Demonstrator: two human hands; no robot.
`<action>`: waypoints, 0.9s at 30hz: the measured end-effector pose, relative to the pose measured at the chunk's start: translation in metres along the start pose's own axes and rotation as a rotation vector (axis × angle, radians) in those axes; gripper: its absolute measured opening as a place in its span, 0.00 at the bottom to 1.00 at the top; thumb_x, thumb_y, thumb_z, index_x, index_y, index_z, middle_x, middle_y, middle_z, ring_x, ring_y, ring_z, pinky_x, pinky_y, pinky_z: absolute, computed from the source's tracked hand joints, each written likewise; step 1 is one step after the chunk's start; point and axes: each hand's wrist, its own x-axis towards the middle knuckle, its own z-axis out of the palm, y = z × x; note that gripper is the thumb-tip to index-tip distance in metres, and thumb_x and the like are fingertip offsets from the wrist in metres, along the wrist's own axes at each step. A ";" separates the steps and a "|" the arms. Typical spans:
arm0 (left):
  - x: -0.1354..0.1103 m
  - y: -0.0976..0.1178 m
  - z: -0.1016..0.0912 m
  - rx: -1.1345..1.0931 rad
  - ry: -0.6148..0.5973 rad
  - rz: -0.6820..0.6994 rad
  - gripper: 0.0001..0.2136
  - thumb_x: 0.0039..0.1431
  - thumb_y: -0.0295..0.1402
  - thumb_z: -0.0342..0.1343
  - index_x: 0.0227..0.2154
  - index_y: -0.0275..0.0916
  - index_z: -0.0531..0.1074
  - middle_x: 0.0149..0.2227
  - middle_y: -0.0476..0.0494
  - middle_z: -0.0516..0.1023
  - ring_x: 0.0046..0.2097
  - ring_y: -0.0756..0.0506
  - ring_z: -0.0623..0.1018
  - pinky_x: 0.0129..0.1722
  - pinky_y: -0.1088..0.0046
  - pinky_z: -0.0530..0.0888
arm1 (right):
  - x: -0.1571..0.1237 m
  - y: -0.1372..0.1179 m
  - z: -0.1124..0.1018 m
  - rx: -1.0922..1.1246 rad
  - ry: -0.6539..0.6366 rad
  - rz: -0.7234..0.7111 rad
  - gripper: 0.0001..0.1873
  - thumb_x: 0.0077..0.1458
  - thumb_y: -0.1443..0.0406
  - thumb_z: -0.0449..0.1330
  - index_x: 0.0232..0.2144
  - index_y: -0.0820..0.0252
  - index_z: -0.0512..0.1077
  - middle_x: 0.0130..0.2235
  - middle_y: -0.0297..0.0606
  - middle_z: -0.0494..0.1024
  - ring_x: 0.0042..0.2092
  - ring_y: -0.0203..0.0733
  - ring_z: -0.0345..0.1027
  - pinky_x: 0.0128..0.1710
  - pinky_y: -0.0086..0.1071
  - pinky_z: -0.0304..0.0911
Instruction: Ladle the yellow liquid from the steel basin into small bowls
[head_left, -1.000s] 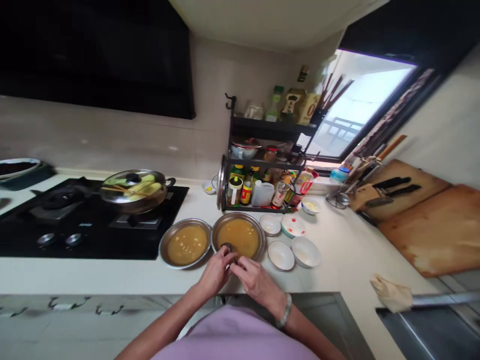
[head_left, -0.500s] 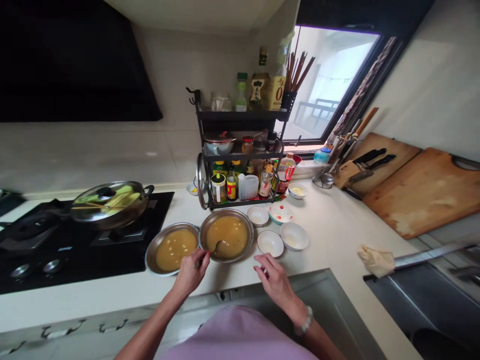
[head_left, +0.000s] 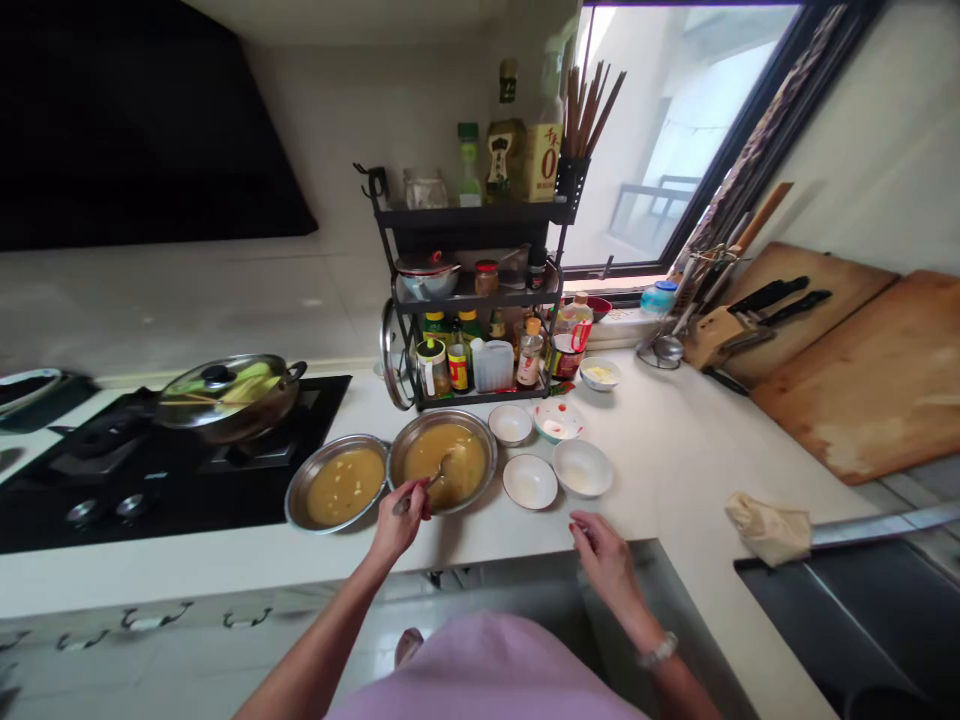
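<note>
My left hand (head_left: 401,522) is closed on the handle of a metal spoon (head_left: 437,474). The spoon's head dips into the yellowish-brown liquid of the right metal bowl (head_left: 491,462). Beside it on the left, touching or nearly so, stands another metal bowl (head_left: 295,508) of similar liquid with pale bits floating in it. Near the counter's front edge hovers my right hand (head_left: 606,560), fingers loosely bent and apart, with nothing visible in them. Closest to it are two small white bowls, one on the left (head_left: 530,483) and one on the right (head_left: 583,468).
A black rack (head_left: 480,300) of bottles and jars stands behind the bowls. On the stove (head_left: 247,490) sits a lidded pan (head_left: 247,425). Further bowls are a small white one (head_left: 511,425) and a patterned one (head_left: 559,421). Cutting boards (head_left: 862,380) and a knife block (head_left: 716,335) are at right.
My left hand has moved up and right relative to the bowls, and the spoon sits deeper across the right metal bowl. My right hand has shifted right, away from the white bowls.
</note>
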 end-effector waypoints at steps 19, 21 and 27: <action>-0.009 0.012 0.009 -0.428 0.354 -0.300 0.06 0.52 0.33 0.55 0.27 0.34 0.73 0.20 0.43 0.79 0.22 0.45 0.79 0.30 0.66 0.79 | 0.025 0.047 0.031 0.296 -0.089 0.219 0.21 0.51 0.50 0.56 0.36 0.61 0.73 0.26 0.38 0.75 0.21 0.40 0.68 0.16 0.30 0.64; -0.011 0.014 0.005 -0.454 0.380 -0.314 0.06 0.54 0.31 0.54 0.28 0.34 0.73 0.21 0.43 0.79 0.23 0.45 0.79 0.31 0.66 0.79 | 0.029 0.048 0.035 0.338 -0.077 0.254 0.23 0.50 0.48 0.57 0.36 0.61 0.72 0.25 0.36 0.74 0.21 0.39 0.67 0.15 0.29 0.63; -0.016 0.017 -0.003 -0.534 0.397 -0.329 0.03 0.54 0.27 0.54 0.29 0.37 0.73 0.26 0.45 0.80 0.29 0.46 0.81 0.38 0.68 0.79 | 0.035 0.044 0.048 0.571 -0.037 0.346 0.31 0.51 0.43 0.54 0.43 0.64 0.68 0.24 0.34 0.73 0.20 0.36 0.66 0.14 0.28 0.63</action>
